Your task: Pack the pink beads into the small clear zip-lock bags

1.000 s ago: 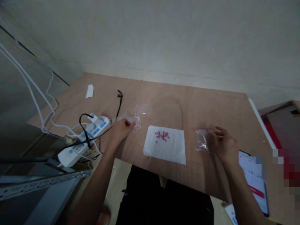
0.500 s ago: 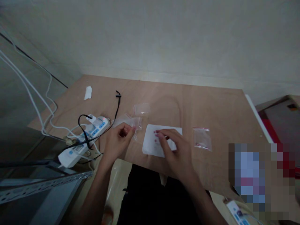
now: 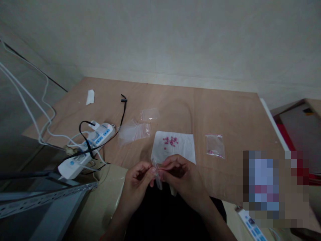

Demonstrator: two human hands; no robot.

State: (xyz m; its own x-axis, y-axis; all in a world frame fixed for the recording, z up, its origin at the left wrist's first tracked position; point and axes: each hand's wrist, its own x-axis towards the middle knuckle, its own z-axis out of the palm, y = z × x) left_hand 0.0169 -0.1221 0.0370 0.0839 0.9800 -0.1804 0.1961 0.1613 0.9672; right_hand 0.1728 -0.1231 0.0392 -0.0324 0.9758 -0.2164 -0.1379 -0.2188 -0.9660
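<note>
Left hand [image 3: 137, 175]: sat at the near edge of the tabletop [image 3: 225, 110], fingers curled in, fingertips pinched narrow on the top of a small clear bag [image 3: 157, 175].
Right hand [image 3: 179, 172]: came in from the right, thumb and fingers pinched on the same small clear bag, knuckles just beside the left hand's.
Small clear bag: hung down between the two hands, over the tabletop's front edge, below the white tissue [image 3: 175, 149]; whether it held anything could not be told.
White tissue: lay flat just beyond the hands, its near edge partly hidden behind them.
Pink beads [image 3: 170, 141]: a loose cluster on the far half of the tissue, well clear of both hands.
Filled bag [image 3: 214, 146]: flat on the tabletop to the right of the tissue, a few pink specks at its lower corner.
Empty bags [image 3: 135, 129]: two or three clear ones, lying left of the tissue, one a little farther back.
Power strip [image 3: 86, 149]: white, at the left edge of the tabletop, white cables and a black cable [image 3: 122, 112] running off it.
White scrap [image 3: 90, 97]: far left corner, alone.
</note>
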